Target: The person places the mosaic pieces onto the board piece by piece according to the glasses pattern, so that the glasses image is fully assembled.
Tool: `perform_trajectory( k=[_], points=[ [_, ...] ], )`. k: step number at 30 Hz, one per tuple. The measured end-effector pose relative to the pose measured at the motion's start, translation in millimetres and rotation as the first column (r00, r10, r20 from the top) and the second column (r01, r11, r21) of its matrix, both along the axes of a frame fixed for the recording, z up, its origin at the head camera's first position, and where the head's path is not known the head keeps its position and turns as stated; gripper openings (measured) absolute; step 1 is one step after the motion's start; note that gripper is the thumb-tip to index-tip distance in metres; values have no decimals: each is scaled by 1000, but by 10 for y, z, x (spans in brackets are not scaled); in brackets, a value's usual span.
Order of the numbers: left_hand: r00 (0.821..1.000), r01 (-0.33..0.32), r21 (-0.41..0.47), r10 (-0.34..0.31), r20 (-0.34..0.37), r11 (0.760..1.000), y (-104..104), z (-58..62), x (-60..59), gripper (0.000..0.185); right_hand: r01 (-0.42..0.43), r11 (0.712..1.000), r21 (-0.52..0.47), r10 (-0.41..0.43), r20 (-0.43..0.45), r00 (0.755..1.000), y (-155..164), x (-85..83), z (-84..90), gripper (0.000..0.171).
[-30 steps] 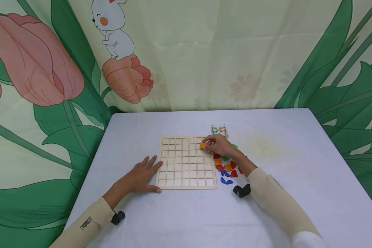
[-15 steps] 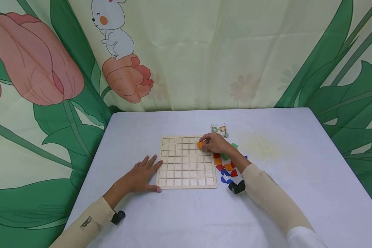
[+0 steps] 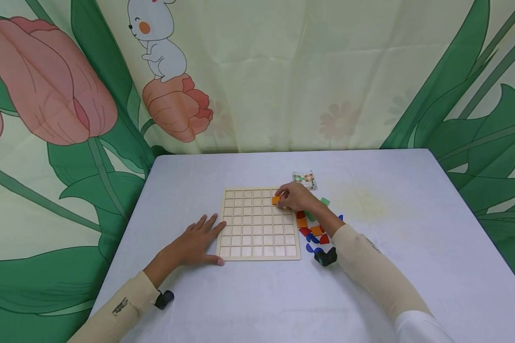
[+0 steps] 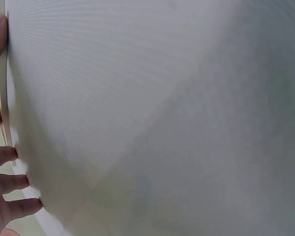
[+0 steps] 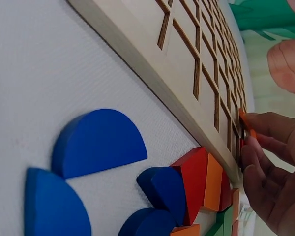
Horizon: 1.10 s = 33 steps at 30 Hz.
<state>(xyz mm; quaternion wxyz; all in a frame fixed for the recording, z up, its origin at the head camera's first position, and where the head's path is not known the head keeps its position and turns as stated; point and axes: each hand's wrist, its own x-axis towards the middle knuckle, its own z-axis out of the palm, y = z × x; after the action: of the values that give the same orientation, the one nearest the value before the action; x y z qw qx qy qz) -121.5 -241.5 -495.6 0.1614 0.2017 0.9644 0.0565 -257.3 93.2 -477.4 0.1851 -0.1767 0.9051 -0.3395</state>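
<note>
A wooden grid board (image 3: 252, 230) lies flat on the white-covered table. My left hand (image 3: 196, 244) is spread out beside it, with thumb and index fingertip touching its left edge; in the left wrist view the fingers (image 4: 20, 208) are straight. Over the board's upper right cells, my right hand (image 3: 295, 196) pinches an orange square block (image 3: 275, 200) between thumb and fingers. In the right wrist view the orange block (image 5: 247, 123) is tilted against the grid, with a bit of red just below it. Whether the block touches the board I cannot tell.
Right of the board lie loose blocks: blue half-rounds (image 5: 105, 142), red pieces (image 3: 324, 239), orange squares (image 3: 316, 231) and green ones (image 3: 324, 201), partly under my right forearm. A small patterned card (image 3: 304, 179) lies behind my right hand. A printed curtain (image 3: 257, 95) hangs behind the table.
My right hand has shifted slightly left over the board, carrying the orange block with it. The left hand keeps its place at the board's edge.
</note>
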Motion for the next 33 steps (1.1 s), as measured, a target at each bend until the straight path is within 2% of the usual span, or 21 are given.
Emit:
perform_trajectory(
  k=[11,22,27,33],
  points=[
    [1000,-3,24,3,13,1000,-2,5,-9,112,36,998,54,-36,-18,999,-19,2,-4,24],
    [1000,-2,14,2,12,1000,-3,2,-13,113,34,997,66,-32,-23,999,-25,18,29,29],
    [1000,2,13,-2,10,1000,-13,-9,-14,113,4,1000,31,-3,-29,1000,24,23,41,33],
    [1000,2,17,-2,7,1000,-12,2,-2,112,-76,994,-73,75,-22,997,200,46,37,31]
  ],
)
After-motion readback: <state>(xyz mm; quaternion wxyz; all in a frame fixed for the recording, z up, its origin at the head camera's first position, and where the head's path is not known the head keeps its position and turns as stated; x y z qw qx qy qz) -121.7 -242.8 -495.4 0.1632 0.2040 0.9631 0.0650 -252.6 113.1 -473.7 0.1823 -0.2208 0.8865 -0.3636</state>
